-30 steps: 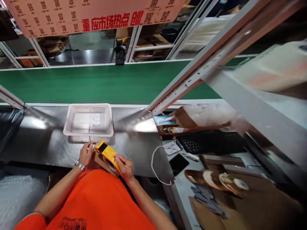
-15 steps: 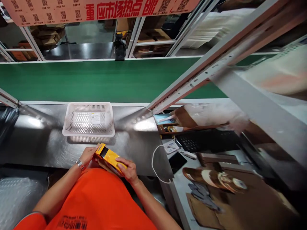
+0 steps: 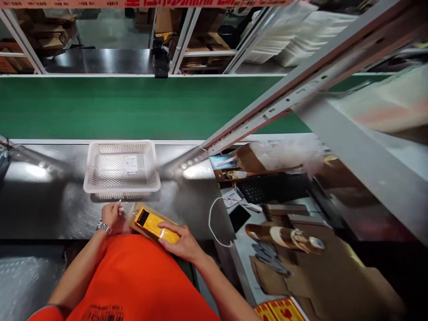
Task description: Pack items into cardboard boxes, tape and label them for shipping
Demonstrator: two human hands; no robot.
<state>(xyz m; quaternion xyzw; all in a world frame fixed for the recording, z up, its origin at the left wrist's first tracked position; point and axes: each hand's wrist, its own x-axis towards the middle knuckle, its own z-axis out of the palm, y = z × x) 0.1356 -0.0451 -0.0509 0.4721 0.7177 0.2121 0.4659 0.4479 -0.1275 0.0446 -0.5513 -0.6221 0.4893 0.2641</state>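
My right hand (image 3: 177, 238) grips a yellow box (image 3: 154, 225) with a dark window near one end. A brown cardboard piece (image 3: 136, 207) shows along the box's far side and beneath it. My left hand (image 3: 112, 214), with a metal watch at the wrist, is closed in a pinch just left of the box. From its fingers a thin sheet of clear plastic film (image 3: 125, 218) seems to stretch toward the box. Beyond both hands, a white perforated basket (image 3: 122, 188) rests on the metal table, with a printed label inside.
A green conveyor belt (image 3: 133, 107) runs behind the metal table (image 3: 187, 200). To the right, a side desk holds a keyboard (image 3: 274, 189), a phone (image 3: 239, 217), a brown bottle-like roll, gray gloves (image 3: 271, 257) and cardboard (image 3: 327, 276). Bubble wrap (image 3: 26, 285) lies at lower left.
My left hand has come off the box's end and moved left, pinching. The box has turned so its yellow face shows more fully, still in my right hand. The view has tilted down.
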